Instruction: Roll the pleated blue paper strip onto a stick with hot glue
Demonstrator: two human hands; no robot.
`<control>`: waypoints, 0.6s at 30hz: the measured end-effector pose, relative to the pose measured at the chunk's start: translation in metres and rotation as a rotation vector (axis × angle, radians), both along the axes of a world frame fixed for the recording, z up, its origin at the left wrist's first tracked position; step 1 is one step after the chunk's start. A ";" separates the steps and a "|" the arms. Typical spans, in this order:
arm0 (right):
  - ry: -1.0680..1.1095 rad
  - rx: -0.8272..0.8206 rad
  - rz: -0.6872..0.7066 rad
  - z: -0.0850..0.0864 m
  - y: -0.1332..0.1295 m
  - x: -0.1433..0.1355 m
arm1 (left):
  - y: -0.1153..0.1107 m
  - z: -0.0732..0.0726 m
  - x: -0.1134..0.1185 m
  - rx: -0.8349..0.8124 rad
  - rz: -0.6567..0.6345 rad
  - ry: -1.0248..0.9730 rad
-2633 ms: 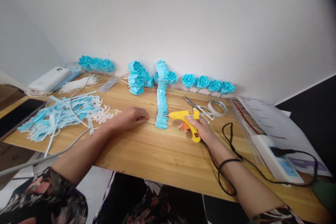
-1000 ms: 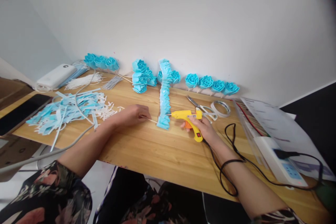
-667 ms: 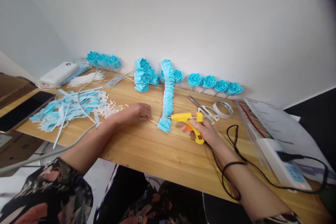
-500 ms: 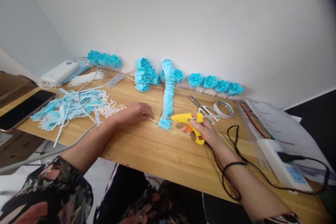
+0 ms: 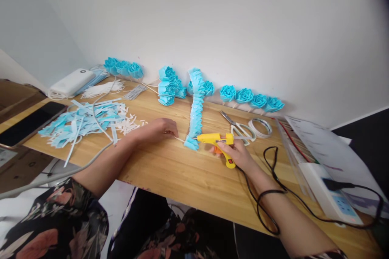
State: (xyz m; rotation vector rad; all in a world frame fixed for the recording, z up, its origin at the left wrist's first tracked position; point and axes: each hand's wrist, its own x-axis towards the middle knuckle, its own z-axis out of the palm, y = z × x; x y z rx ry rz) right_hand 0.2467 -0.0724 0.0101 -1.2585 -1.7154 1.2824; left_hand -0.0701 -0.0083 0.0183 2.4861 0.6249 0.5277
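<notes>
My left hand (image 5: 164, 128) is closed on a thin pale stick (image 5: 180, 139), whose far end meets the near end of a long pleated blue strip (image 5: 196, 107). The strip lies on the wooden table, stretching away toward the wall. In my right hand (image 5: 235, 151) is a yellow glue gun (image 5: 216, 139) with an orange trigger. Its nozzle points left and is at the strip's near end, around the rolled blue piece (image 5: 191, 143). Whether glue is coming out cannot be made out.
Blue paper flowers (image 5: 244, 95) line the wall. Scissors (image 5: 238, 126), a tape roll (image 5: 260, 128) and a power strip (image 5: 331, 194) are at right; blue scraps (image 5: 88, 119), a phone (image 5: 32, 123) and a white power bank (image 5: 71, 83) at left. A black cord loops around my right forearm.
The view has shifted slightly, so things appear a little further right. The glue gun's nozzle has moved slightly left relative to the strip's near end. Both hands keep their holds.
</notes>
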 end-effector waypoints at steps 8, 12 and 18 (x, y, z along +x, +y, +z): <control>-0.135 0.024 0.024 -0.007 0.000 -0.002 | 0.001 -0.002 -0.001 0.019 -0.011 -0.005; -0.127 0.023 0.014 -0.005 -0.001 -0.004 | 0.001 -0.002 -0.001 0.020 -0.007 -0.001; 0.031 0.022 -0.080 0.006 0.001 -0.006 | 0.002 -0.002 -0.001 0.022 -0.018 0.003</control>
